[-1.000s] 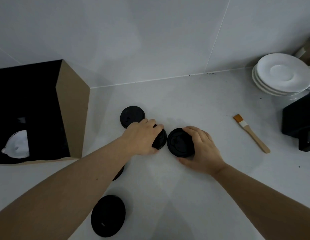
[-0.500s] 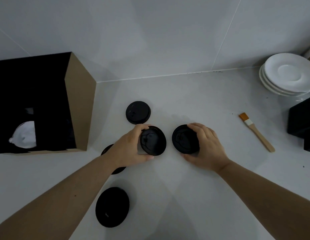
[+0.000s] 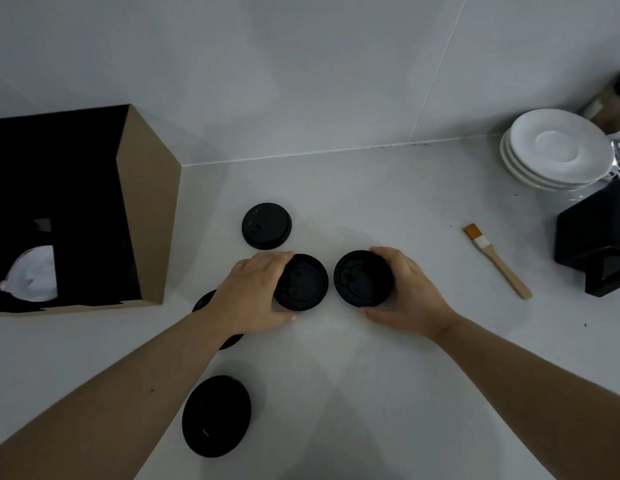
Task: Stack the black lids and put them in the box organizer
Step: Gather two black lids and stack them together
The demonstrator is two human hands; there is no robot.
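left hand grips one black lid, right hand grips another, side by side mid-surface, probably for stacking; box organizer waits far left.

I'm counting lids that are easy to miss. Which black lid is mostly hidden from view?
The lid under the left forearm, near the box organizer. Only its edges show; the other four are plainly visible.

I see my left hand gripping one black lid and my right hand another, side by side on the white counter.
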